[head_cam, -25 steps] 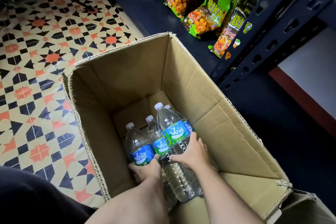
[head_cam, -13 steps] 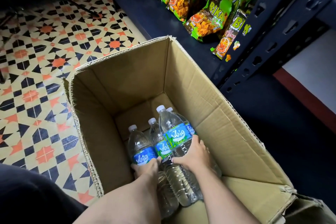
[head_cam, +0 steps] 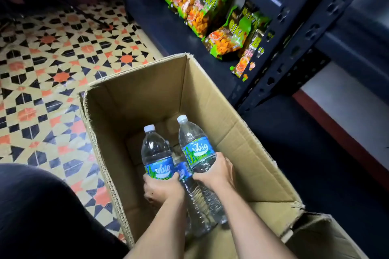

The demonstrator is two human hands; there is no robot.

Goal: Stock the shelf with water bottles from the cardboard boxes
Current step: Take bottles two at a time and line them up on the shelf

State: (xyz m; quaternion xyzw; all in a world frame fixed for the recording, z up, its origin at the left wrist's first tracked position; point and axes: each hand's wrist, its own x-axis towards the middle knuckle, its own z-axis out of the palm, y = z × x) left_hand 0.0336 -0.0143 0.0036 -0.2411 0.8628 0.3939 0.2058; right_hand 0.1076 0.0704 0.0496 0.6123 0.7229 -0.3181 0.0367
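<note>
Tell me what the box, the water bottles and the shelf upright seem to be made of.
The box: brown corrugated cardboard, matte; fluting shows along the cut rim. The water bottles: clear, glossy, ribbed, likely thin plastic, with white caps. The shelf upright: probably painted metal, dark with punched slots.

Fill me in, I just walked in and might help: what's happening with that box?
A person is reaching into an open cardboard box on the floor. The left hand grips the left bottle and the right hand grips the right bottle, both caps up inside the box. A third bottle sits between them. The shelf alongside holds snack bags; no water bottles show there yet.
</note>
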